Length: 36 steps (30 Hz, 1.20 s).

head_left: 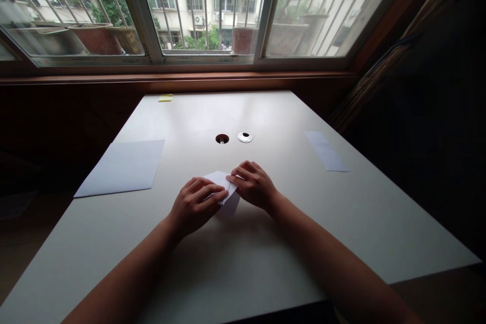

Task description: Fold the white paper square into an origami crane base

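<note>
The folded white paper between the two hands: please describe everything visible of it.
The folded white paper looks thin, with angled edges; its far part is bright, a nearer part dimmer. The left hand and right hand hold it from both sides, partly hiding it, over the middle of the white table. Whether it touches the table is unclear.

I have open tabletop (246, 268) between the 2 forearms (131, 271), and a wide lane from the right hand (253, 183) out to the flat paper strip (325, 152). Opposite, a narrower gap runs between the left hand (195, 203) and the white sheet (123, 168). Straight beyond the folded paper (218, 177), 1 round hole (222, 138) and 1 metal ring (245, 138) interrupt my path; the window ledge (250, 83) bars the far end.
</note>
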Tool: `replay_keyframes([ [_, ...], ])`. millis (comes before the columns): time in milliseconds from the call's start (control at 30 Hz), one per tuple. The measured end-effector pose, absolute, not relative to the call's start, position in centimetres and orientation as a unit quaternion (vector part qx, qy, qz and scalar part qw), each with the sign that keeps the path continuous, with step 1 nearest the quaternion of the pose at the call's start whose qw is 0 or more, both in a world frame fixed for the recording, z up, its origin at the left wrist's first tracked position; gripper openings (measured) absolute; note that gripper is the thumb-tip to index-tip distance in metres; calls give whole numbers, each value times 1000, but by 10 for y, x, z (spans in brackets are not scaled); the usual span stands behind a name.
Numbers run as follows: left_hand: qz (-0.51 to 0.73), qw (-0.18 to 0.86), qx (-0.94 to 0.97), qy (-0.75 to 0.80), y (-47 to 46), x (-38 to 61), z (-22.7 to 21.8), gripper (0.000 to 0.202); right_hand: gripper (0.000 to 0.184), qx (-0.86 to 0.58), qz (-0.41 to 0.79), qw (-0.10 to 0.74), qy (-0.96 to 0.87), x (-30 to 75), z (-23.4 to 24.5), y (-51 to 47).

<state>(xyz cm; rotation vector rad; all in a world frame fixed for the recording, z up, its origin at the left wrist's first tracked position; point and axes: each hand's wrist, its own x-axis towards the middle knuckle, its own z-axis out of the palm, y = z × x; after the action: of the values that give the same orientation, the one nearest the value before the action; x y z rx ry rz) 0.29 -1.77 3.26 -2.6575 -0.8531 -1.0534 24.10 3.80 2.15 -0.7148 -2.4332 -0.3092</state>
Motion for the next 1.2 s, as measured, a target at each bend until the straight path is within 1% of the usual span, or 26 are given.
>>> replay_keyframes([
  [367, -394, 76, -874, -273, -21, 4, 37, 29, 21, -277, -126, 303, -903, 245, 23, 38],
  [800, -393, 94, -887, -222, -23, 3, 35, 26, 23, -275, -140, 319, -896, 245, 27, 38],
  [967, -410, 96, -880, -219, -24, 6, 37, 22, 23, -287, -139, 333, -887, 246, 27, 38],
  [1200, -421, 106, -874, -219, -23, 5, 37, 24, 23, -313, -133, 352, -872, 249, 24, 40],
])
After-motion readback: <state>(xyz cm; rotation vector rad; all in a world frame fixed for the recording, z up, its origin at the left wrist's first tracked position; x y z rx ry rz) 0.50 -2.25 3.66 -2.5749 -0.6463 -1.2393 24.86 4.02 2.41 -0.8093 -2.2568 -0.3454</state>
